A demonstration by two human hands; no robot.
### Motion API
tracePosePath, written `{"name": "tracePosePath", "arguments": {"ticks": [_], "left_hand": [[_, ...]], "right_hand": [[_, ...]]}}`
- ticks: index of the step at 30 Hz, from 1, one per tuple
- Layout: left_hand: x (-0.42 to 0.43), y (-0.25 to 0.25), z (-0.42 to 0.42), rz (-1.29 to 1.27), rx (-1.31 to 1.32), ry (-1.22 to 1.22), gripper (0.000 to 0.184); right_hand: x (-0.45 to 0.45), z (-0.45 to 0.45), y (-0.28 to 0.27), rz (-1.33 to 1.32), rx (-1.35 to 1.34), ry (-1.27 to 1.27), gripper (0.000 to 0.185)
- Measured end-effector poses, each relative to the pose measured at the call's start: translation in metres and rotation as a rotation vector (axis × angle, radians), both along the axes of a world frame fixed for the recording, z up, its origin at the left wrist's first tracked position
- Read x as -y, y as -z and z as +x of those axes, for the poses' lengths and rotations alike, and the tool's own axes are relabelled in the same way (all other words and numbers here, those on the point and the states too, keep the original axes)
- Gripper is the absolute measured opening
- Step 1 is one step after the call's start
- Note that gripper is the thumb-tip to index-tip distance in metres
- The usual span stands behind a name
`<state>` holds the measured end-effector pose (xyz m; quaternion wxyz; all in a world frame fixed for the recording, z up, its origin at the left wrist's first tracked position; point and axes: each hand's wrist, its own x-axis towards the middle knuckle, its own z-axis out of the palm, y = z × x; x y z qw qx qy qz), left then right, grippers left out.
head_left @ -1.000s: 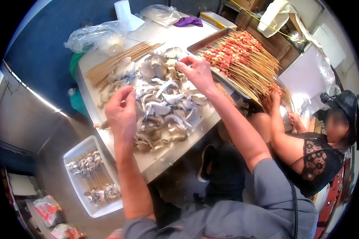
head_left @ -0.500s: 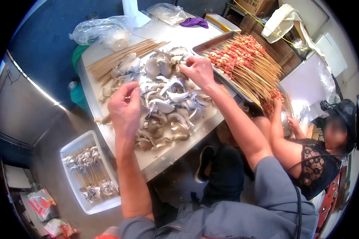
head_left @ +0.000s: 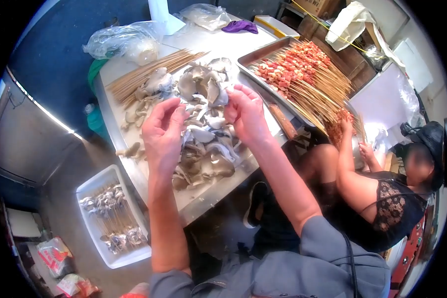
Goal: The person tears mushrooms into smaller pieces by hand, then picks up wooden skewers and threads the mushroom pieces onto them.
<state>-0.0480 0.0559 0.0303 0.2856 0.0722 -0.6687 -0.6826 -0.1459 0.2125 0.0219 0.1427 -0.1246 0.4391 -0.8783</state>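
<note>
Grey-white oyster mushrooms (head_left: 201, 134) lie heaped on the metal table (head_left: 184, 201). Above the left side of the heap is my left hand (head_left: 164, 131), its thumb and fingers curled close together; what they hold, if anything, is too small to make out. My right hand (head_left: 246, 111) pinches a mushroom piece (head_left: 218, 94) at the upper right of the heap. A bundle of bare wooden skewers (head_left: 144, 77) rests behind the mushrooms, near the table's far left corner.
A white tray (head_left: 80, 198) with mushroom skewers stands low at the left. At the right, a metal tray (head_left: 246, 62) carries meat skewers (head_left: 303, 64). A co-worker (head_left: 377, 198) sits beside it, hands at more meat. Plastic bags (head_left: 126, 42) and a purple cloth (head_left: 240, 26) lie behind.
My right hand has come down and nearer to my left hand, with a mushroom piece now showing at its fingertips. My left hand has shifted slightly right.
</note>
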Motion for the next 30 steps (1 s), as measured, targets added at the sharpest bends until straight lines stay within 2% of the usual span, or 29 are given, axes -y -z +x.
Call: {"name": "tracePosePath", "arguments": {"ticks": [4, 6, 7, 9, 12, 16, 19, 21, 22, 28, 30], "left_hand": [[-0.004, -0.009, 0.003, 0.067, 0.0, 0.055, 0.027], [-0.007, -0.015, 0.004, 0.232, 0.055, 0.135, 0.031], [-0.009, -0.014, 0.004, 0.232, 0.057, 0.135, 0.031], [-0.014, -0.01, 0.002, 0.084, -0.019, 0.108, 0.035], [-0.009, -0.001, -0.001, 0.009, -0.042, 0.121, 0.035], [-0.002, -0.003, 0.001, 0.113, 0.039, 0.198, 0.033], [-0.003, 0.001, -0.001, 0.077, 0.062, 0.123, 0.027], [-0.003, 0.008, -0.003, -0.202, 0.067, -0.036, 0.022], [-0.002, 0.009, -0.004, -0.202, 0.069, -0.037, 0.022], [-0.001, 0.006, -0.003, -0.045, -0.025, -0.075, 0.016], [-0.002, 0.005, -0.004, 0.116, -0.017, -0.019, 0.016]], "right_hand": [[0.007, 0.022, -0.011, 0.009, -0.035, -0.05, 0.016], [0.01, 0.026, -0.01, 0.016, -0.033, -0.061, 0.021], [0.012, 0.03, -0.008, 0.074, -0.115, -0.035, 0.022], [0.014, 0.034, -0.002, 0.14, -0.215, -0.023, 0.024], [0.015, 0.038, 0.008, 0.112, -0.162, -0.047, 0.024], [0.006, 0.034, 0.004, 0.083, -0.1, -0.099, 0.021], [0.007, 0.033, 0.009, 0.068, -0.101, -0.112, 0.02], [0.01, 0.034, 0.012, 0.071, -0.103, -0.099, 0.019], [0.012, 0.035, 0.013, 0.073, -0.108, -0.087, 0.018], [0.013, 0.038, 0.012, 0.061, -0.059, -0.097, 0.017], [0.014, 0.035, 0.015, 0.006, -0.031, -0.107, 0.016]]}}
